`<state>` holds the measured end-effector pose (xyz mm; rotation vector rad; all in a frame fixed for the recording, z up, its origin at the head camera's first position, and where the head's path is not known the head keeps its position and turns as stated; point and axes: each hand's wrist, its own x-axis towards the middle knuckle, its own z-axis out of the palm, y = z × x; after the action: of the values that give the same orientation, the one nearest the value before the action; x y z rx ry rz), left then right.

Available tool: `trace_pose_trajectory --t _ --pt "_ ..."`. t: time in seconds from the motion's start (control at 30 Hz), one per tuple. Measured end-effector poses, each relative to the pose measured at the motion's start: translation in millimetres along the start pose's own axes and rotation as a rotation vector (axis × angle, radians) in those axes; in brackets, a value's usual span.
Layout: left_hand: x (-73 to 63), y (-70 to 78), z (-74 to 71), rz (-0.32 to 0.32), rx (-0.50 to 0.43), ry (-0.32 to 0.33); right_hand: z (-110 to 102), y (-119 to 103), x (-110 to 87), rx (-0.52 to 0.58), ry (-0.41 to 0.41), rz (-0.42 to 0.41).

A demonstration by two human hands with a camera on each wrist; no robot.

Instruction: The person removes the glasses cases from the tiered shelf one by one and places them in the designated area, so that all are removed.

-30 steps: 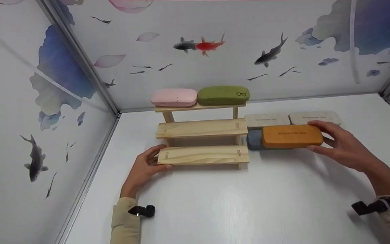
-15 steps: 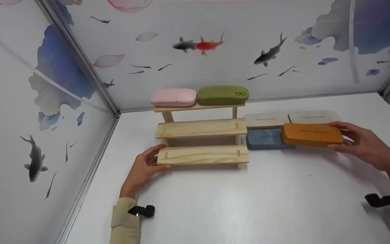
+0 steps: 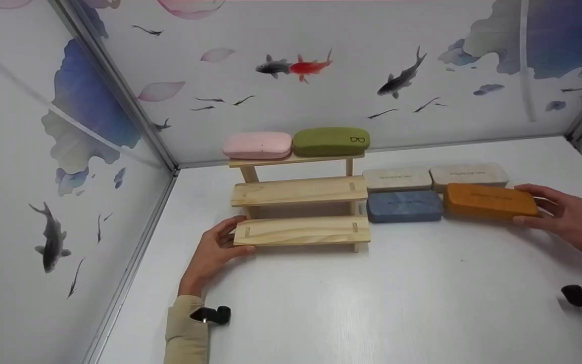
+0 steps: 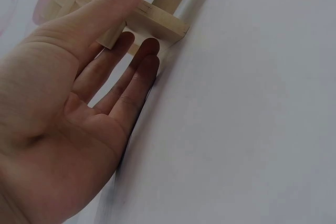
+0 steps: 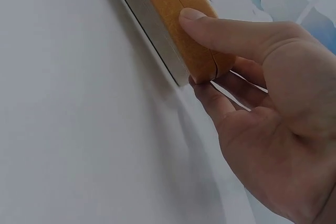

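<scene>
My right hand [image 3: 569, 217] pinches the right end of an orange glasses case [image 3: 490, 200], thumb on its near side and fingers behind, as the right wrist view also shows. The case is slightly tilted beside a blue glasses case [image 3: 404, 206] and overlaps the front of the right one of two cream glasses cases [image 3: 469, 174]. At the left, my left hand [image 3: 217, 248] holds the left end of the lowest shelf of a three-step wooden rack [image 3: 301, 231], thumb at the front edge, fingers behind. In the left wrist view the rack's underside [image 4: 157, 22] shows beyond the fingers.
On the rack's top shelf sit a pink glasses case [image 3: 258, 145] and a green glasses case [image 3: 331, 141] with a glasses print. The left cream case [image 3: 396, 179] lies close to the rack's right side. Printed walls [image 3: 210, 121] enclose the white table [image 3: 351, 303].
My right hand has carried the orange case rightward and a little lower, off the blue case, which now shows whole. My left hand stays on the rack.
</scene>
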<state>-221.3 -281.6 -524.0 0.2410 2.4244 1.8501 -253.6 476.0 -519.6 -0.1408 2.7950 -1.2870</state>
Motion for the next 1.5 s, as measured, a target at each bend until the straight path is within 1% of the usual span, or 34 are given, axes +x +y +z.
trace_pose_trajectory --t 0.27,0.47,0.67,0.83,1.07,1.23,1.5 --pt "-1.7 -3.7 -0.1 -0.002 -0.003 0.003 3 4 1.5 -0.044 -0.033 0.005" --pt "-1.0 -3.8 1.1 -0.011 0.018 0.008 2 4 1.9 -0.041 -0.068 0.027" --pt "-1.1 -2.6 0.8 -0.013 0.015 0.003 2 3 1.6 -0.042 -0.090 0.039" --pt "-0.5 -1.5 0.5 -0.007 0.026 0.006 5 -1 3.7 -0.032 -0.067 0.029" --pt "0.1 -3.1 -0.5 -0.006 0.034 0.008 9 -4 3.7 -0.059 -0.035 0.013" --pt "-0.2 -2.3 -1.1 -0.004 0.046 0.015 11 -6 5.5 -0.059 -0.036 0.008" --pt "-0.2 1.2 -0.2 -0.012 0.013 0.011 13 -5 5.0 -0.057 -0.009 -0.022"
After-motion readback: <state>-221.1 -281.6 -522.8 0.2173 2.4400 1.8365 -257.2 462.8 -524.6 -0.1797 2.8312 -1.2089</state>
